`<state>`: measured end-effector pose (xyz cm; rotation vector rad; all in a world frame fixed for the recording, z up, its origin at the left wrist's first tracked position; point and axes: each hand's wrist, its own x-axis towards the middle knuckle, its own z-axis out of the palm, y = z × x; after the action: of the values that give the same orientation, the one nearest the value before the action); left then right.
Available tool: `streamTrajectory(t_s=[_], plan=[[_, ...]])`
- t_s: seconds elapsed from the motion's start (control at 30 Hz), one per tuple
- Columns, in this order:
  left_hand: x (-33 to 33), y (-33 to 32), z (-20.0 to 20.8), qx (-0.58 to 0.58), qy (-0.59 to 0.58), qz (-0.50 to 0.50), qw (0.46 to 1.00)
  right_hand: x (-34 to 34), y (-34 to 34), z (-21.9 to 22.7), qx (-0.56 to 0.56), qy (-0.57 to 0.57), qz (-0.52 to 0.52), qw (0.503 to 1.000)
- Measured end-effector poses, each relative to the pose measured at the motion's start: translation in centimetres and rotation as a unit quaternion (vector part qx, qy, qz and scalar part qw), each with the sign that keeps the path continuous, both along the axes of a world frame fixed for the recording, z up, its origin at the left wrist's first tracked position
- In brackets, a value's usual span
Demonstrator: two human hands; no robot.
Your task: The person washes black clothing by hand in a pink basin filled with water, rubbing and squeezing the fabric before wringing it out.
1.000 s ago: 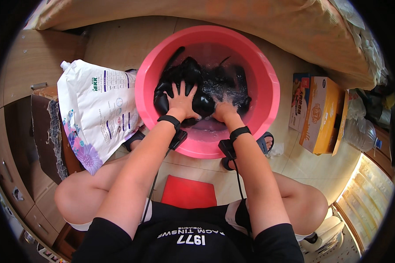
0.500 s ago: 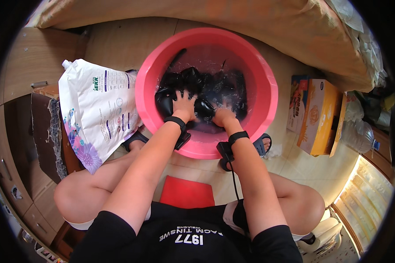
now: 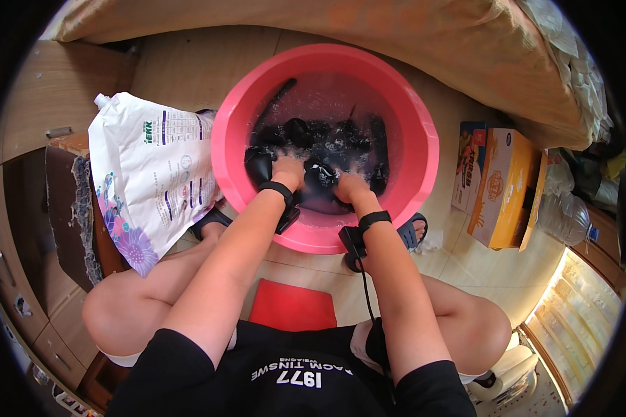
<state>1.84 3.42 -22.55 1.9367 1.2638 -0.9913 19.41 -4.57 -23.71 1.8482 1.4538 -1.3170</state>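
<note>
A round pink basin (image 3: 424, 139) stands on the floor in front of me, holding water and dark wet clothing (image 3: 320, 139). My left hand (image 3: 287, 171) is pressed into the black cloth at the basin's near side, fingers curled on it. My right hand (image 3: 349, 185) grips the same bundle just to the right. Both wrists wear black straps with small devices. The fingertips are partly hidden in the cloth and water.
A large white detergent pouch (image 3: 153, 174) with a spout leans left of the basin. Yellow and orange cardboard boxes (image 3: 497, 184) stand on the right. A bed with tan bedding (image 3: 396, 42) runs behind. A red stool (image 3: 292, 306) shows between my knees.
Both hands have drawn back toward the basin's near edge, pulling the dark cloth with them. The left hand's fingers, spread earlier, are now curled on the cloth.
</note>
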Motion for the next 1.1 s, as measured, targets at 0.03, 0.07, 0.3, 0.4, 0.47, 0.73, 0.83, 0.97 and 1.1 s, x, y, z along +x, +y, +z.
streamTrajectory(t_s=[0.03,0.07,0.3,0.4,0.47,0.73,0.83,0.97,1.1], plan=[[0.0,0.0,-0.1,-0.007,0.005,0.001,1.0,-0.2,0.1,0.8,0.007,-0.004,0.006,1.0],[0.1,0.0,-0.2,-0.014,0.008,0.001,1.0,-0.3,0.2,1.6,0.014,-0.008,0.011,1.0],[-0.5,-0.7,-3.1,0.029,0.012,-0.05,0.998,-0.5,-0.4,-0.6,0.027,-0.017,0.021,0.999],[-0.5,-0.7,-2.7,0.018,0.017,-0.035,0.999,-0.7,-0.3,0.1,0.038,-0.021,0.027,0.999],[-0.2,-0.4,-1.5,-0.01,0.003,-0.003,1.0,-0.8,-0.6,0.0,0.075,-0.044,0.008,0.996],[-1.5,0.1,4.2,0.192,-0.215,0.052,0.956,0.7,-0.4,2.7,0.265,0.007,-0.175,0.948],[-1.2,-0.1,6.5,0.193,-0.267,0.137,0.934,0.5,0.3,5.8,0.338,0.039,-0.227,0.913],[-1.0,-1.4,6.3,0.219,-0.382,0.269,0.857,-0.6,0.5,7.7,0.387,0.068,-0.295,0.871],[-0.5,-2.8,5.5,0.222,-0.444,0.384,0.778,-2.9,0.7,9.5,0.41,0.12,-0.386,0.818]])
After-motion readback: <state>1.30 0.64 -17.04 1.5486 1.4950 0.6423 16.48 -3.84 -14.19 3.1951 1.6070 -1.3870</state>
